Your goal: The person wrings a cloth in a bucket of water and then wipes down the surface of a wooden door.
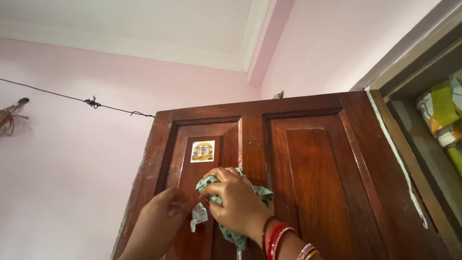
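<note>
A dark brown panelled wooden door (313, 173) fills the lower middle of the head view. My right hand (236, 200) is closed around a crumpled pale green cloth (257, 192) and presses it against the door's left panel. Red and gold bangles sit on that wrist. My left hand (163, 209) rests flat on the same panel, just left of the cloth, fingers apart. A small white torn sticker (198, 214) sits between the two hands. Above them is a square gold and white sticker (202, 151).
Pink walls (72, 159) and a white ceiling cornice surround the door. A dark cord (91, 102) runs across the left wall. At the right, a door frame (399, 159) opens onto a shelf with folded green and yellow fabric (445, 113).
</note>
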